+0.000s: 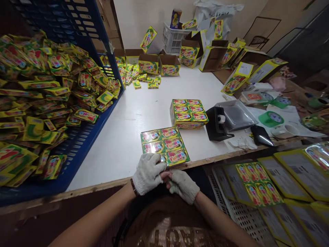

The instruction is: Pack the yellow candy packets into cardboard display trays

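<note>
My left hand, in a white knitted glove with bare fingertips, is closed beside the near-left corner of a shiny, film-covered pack of small candy boxes. Its fingers overlap that corner; whether they press on it I cannot tell. My right hand, gloved the same way, is curled in front of the table edge. The fingertips of both hands meet, and anything pinched between them is too small to make out. Behind the flat pack sits a taller block of the same boxes. A black dispenser-like holder stands to its right.
A blue slatted crate heaped with loose candy boxes stands at left. Open cartons line the back. A clear plastic tray, a green tape roll and a black phone-like object lie right. Stacked cartons fill the lower right.
</note>
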`<action>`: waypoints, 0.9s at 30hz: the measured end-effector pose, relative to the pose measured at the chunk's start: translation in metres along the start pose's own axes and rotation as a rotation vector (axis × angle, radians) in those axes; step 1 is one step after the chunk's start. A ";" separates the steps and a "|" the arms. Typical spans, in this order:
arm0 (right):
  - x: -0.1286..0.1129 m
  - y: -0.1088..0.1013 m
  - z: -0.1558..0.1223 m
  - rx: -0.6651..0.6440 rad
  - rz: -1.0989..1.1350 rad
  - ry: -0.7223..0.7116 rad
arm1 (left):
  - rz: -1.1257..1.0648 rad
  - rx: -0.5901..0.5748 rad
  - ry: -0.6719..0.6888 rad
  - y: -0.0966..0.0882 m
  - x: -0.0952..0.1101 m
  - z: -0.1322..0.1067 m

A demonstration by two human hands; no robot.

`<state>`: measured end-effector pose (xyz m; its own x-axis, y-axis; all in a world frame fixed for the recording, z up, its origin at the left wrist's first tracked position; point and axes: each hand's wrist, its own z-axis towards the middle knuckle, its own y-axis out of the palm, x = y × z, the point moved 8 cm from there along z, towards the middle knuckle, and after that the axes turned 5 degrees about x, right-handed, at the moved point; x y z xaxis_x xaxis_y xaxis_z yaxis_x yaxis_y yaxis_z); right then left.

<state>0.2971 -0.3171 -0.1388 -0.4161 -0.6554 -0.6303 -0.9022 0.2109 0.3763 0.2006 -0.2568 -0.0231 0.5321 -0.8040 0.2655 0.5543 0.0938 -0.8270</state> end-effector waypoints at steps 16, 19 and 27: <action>-0.136 -0.001 0.062 0.293 -0.423 -0.472 | -0.109 0.206 -0.203 -0.034 -0.021 0.001; -0.151 0.040 0.048 0.271 -0.771 -0.864 | -0.007 0.367 -0.300 -0.067 -0.078 -0.010; -0.086 0.073 0.013 -0.012 -1.639 -1.581 | -0.132 0.335 -0.384 -0.026 -0.087 -0.066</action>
<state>0.2655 -0.2359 -0.0666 0.6976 0.6990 -0.1575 -0.4552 0.2627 -0.8507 0.0980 -0.2282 -0.0569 0.6051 -0.5547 0.5712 0.7734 0.2392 -0.5870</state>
